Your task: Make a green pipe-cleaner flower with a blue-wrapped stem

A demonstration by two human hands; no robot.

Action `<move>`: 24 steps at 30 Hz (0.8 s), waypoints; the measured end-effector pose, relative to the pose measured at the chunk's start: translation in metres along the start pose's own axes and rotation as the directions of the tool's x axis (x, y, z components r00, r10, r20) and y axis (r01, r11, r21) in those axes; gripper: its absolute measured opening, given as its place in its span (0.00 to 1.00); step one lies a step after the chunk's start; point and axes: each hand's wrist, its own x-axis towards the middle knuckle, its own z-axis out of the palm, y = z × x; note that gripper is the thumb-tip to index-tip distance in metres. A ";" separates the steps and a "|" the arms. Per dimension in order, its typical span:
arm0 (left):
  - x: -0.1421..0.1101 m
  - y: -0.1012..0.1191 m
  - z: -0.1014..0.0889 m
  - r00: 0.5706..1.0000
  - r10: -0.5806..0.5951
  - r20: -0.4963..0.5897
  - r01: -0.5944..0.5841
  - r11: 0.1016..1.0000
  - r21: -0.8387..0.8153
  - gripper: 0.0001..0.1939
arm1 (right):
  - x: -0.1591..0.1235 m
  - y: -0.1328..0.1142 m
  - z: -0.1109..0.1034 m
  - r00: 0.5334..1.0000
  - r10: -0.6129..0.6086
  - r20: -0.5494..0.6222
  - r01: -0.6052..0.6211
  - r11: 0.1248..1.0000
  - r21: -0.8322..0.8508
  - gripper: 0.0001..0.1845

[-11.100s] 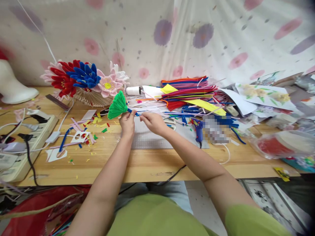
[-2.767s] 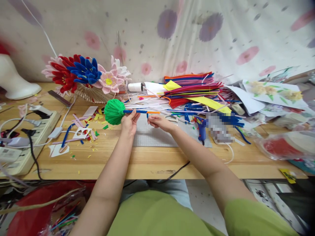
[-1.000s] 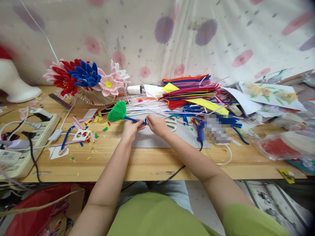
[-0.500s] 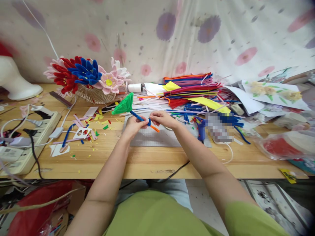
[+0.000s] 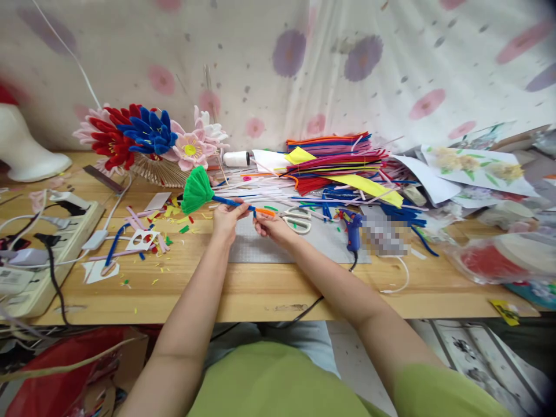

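Green fuzzy material makes the flared, ridged head (image 5: 197, 191) of the piece; its narrow blue stem (image 5: 226, 201) slopes down to a thin orange end (image 5: 264, 212). The piece is held above the table (image 5: 186, 295), with the head out to the left and the orange end over the grey mat (image 5: 324, 249). The left hand (image 5: 226, 223) has a pinching grip around the stem. The right hand (image 5: 274, 227) also has a closed grip, at the place where blue meets orange; which strand is between its fingers, I cannot tell exactly.

Just beside the right hand lie scissors (image 5: 299, 220) with pale looped handles, and farther right a blue glue gun (image 5: 350, 229) of smooth plastic. Behind the mat, fuzzy sticks (image 5: 334, 165) in red, orange, purple and blue are stacked in straight bundles, near a white spool (image 5: 237, 159). To the left, plush flowers (image 5: 150, 132) with pointed petals stand over a pleated, fan-like base (image 5: 160, 172).

At the right side, a clear plastic bag (image 5: 504, 258), wrinkled and shiny, contains something red and something whitish. Below the table at left, a red bag (image 5: 56, 376) is seen, beside brown cardboard (image 5: 134, 362); the contents there are too small to tell.
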 end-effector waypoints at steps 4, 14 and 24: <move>0.003 -0.005 -0.002 0.976 0.195 -0.099 -0.178 0.971 0.158 0.14 | -0.014 -0.008 0.019 0.987 -0.106 -0.118 0.070 0.958 -0.279 0.14; -0.001 0.011 -0.015 0.977 -0.013 0.211 -0.019 0.989 0.148 0.20 | 0.008 -0.061 -0.035 0.925 -0.345 0.162 0.359 0.647 -0.673 0.11; -0.002 -0.007 -0.008 0.965 0.248 -0.087 -0.233 0.961 0.152 0.13 | -0.007 -0.005 0.028 0.989 0.011 -0.146 -0.007 1.000 0.023 0.14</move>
